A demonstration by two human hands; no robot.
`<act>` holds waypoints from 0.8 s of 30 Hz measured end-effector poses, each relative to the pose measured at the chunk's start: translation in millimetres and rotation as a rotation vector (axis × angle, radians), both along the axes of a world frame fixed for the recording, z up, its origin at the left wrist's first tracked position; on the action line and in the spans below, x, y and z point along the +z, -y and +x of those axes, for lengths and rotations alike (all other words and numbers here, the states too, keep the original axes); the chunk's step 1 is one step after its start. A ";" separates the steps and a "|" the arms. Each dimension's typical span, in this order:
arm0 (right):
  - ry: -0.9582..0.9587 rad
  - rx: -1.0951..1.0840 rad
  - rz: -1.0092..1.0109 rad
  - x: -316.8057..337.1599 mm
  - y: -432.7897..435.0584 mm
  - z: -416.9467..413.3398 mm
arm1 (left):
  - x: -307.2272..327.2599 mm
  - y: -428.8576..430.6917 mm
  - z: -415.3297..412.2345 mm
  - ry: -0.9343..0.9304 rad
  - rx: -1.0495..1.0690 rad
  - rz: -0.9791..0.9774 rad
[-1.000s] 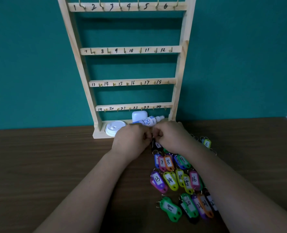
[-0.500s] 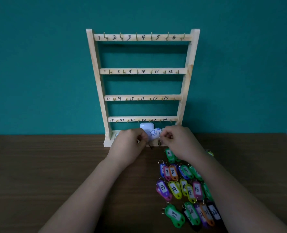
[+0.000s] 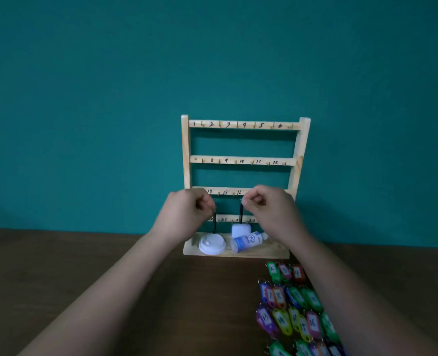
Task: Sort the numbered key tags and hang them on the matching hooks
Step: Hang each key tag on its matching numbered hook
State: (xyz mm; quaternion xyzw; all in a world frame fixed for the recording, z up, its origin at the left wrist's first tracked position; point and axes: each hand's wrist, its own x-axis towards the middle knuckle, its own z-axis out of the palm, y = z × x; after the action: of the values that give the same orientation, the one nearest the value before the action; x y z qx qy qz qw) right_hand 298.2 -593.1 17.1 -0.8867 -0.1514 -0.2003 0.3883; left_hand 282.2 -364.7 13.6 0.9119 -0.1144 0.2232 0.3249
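At the near right of the dark brown wooden table (image 3: 110, 265), coloured plastic key tags (image 3: 297, 312) with white numbered labels lie in rows, green, red, orange, purple and yellow among them; 2, 3, 4, 13 and 16 can be read. Both bare forearms reach forward over the table. The left hand (image 3: 184, 214) is raised before the rack, thumb and curled fingers pinching the top of a slim black plastic tag, the left black tag (image 3: 214, 224), which hangs straight down above a round white plastic lid (image 3: 212, 244). The right hand (image 3: 269, 209), held slightly higher, pinches in the same way the right black tag (image 3: 241, 214), hanging above a small white box (image 3: 241, 229). Both tags show edge-on, numbers unreadable. A white bottle with a blue label (image 3: 247, 241) lies on its side on the rack's base beside the lid. The pale wooden hook rack (image 3: 243, 160), four rails numbered 1 upward, stands against a teal wall (image 3: 110, 98).
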 end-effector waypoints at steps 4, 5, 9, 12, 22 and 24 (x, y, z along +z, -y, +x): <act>0.055 0.018 0.034 43.8 -27.2 6.2 | 46.4 -20.7 1.0 0.042 0.043 0.004; 0.054 0.023 0.041 53.5 -34.1 8.4 | 55.1 -25.4 1.1 0.049 0.046 0.009; 0.110 0.046 0.049 90.1 -60.7 19.3 | 82.0 -41.5 -2.4 0.094 0.052 0.021; 0.156 0.061 0.061 117.4 -77.6 25.2 | 94.1 -50.1 -7.2 0.114 0.050 0.022; 0.171 -0.078 -0.066 161.6 -104.1 49.4 | 104.3 -67.5 -17.3 0.137 0.040 0.019; 0.144 -0.092 -0.107 163.6 -106.6 52.1 | 105.2 -68.6 -18.0 0.134 0.040 0.016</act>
State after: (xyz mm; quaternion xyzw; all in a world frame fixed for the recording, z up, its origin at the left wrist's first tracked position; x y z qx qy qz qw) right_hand 350.3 -486.5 180.6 -0.8953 -0.1487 -0.2729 0.3190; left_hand 264.2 -296.1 118.8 0.8996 -0.1195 0.2892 0.3047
